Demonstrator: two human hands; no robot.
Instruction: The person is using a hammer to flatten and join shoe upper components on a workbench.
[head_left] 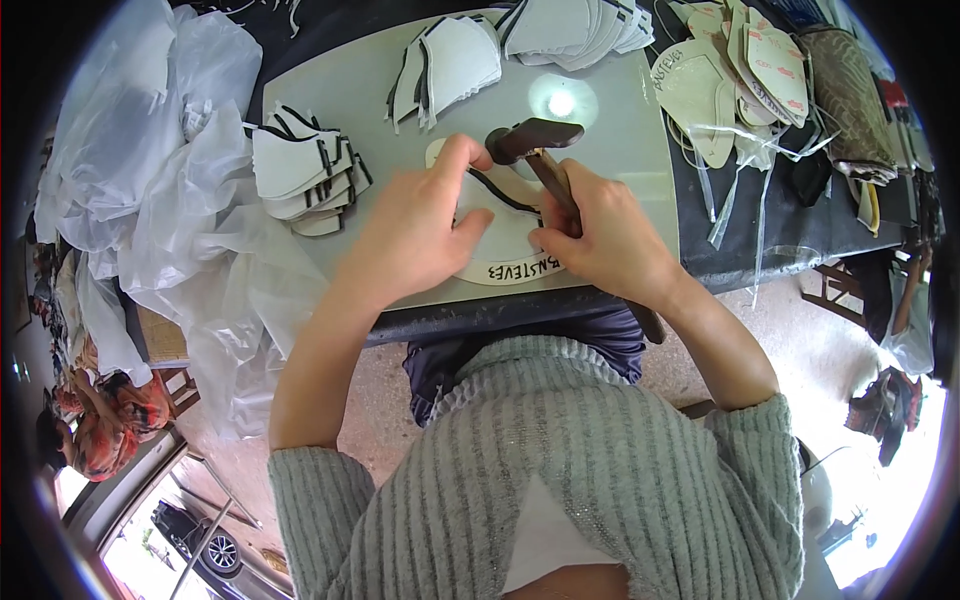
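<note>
A cream, flat template (497, 273) with handwritten marks lies on the grey board in front of me. On it rests a white, curved cut piece (492, 222) edged with a black strip. My left hand (420, 225) presses on the piece's left side, thumb and index finger spread apart. A hammer (535, 140) with a dark head and wooden handle is in my right hand (610, 225), its head raised over the piece. The thumb and fingertips of that hand also come down at the piece's right edge, where contact is partly hidden.
The grey board (385, 60) covers the black table. Stacked white pieces (300, 170) lie left, with more piles (455, 65) at the far edge. Cream templates (730, 80) with plastic strips sit far right. Clear plastic sheeting (200, 220) drapes at left; another person (110, 430) is beyond.
</note>
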